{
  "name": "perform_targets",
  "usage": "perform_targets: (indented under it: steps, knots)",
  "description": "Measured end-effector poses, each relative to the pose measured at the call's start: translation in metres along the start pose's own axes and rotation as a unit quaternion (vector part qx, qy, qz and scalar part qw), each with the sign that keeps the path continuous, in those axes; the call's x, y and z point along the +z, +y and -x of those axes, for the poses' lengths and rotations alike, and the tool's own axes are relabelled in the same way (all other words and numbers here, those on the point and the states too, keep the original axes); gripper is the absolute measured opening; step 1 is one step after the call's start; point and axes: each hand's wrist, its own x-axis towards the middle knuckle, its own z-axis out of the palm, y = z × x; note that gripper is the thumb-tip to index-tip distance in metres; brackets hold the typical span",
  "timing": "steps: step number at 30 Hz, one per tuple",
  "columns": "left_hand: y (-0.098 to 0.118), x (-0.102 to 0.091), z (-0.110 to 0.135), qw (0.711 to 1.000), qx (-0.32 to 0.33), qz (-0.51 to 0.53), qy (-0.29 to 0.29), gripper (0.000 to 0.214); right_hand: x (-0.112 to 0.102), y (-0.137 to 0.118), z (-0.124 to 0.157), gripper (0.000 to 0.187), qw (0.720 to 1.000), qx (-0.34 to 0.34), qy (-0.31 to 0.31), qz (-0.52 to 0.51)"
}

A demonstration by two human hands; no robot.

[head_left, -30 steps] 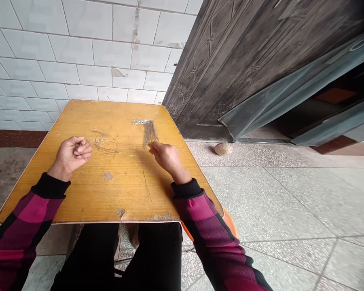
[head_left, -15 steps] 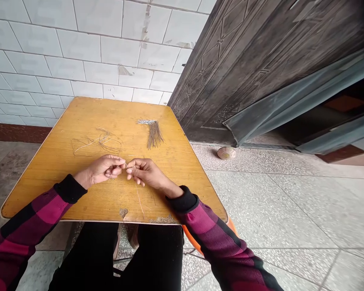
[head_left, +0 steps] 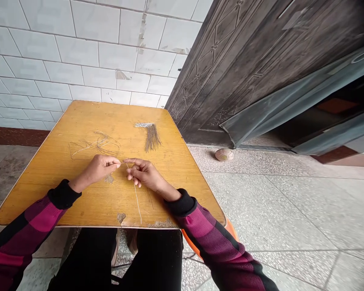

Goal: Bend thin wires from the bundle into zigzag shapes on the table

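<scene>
Over the middle of a worn yellow wooden table (head_left: 79,202), my left hand (head_left: 98,169) and my right hand (head_left: 144,173) meet fingertip to fingertip. Both pinch one thin pale strand (head_left: 136,196), which trails from my right fingers down toward the table's near edge. A loose tangle of thin strands (head_left: 97,144) lies just beyond my left hand. Farther back rests a bundle of brownish strands (head_left: 151,137) bound at its top end.
A white tiled wall (head_left: 79,52) stands behind the table, and a dark patterned metal door (head_left: 245,60) runs along the right. A small ball (head_left: 224,154) lies on the speckled floor by the door. My dark-trousered legs show under the table's near edge.
My left hand left the tangle and my right hand left the bundle. They came together at the table's middle and now pinch a single strand between them.
</scene>
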Motion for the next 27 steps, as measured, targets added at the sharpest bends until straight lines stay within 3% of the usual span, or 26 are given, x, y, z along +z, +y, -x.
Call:
perform_targets:
  steps: [4,14,21,27]
  knots:
    - [0.002,-0.005,0.0,0.997,0.042,-0.057,0.043,0.02,-0.004,0.0,0.0,0.045,1.0,-0.002,0.016,0.015]
    - [0.001,-0.011,0.001,0.979,0.117,-0.148,0.072,0.015,-0.01,-0.001,-0.002,0.045,0.998,-0.012,0.062,0.007]
    - [-0.009,0.003,-0.003,0.978,0.127,-0.133,0.096,0.011,-0.02,0.002,-0.005,0.029,0.979,-0.06,0.12,0.152]
    - [-0.014,0.001,-0.003,0.978,0.111,-0.144,0.103,0.013,-0.041,-0.003,-0.008,0.02,0.959,0.014,0.162,0.234]
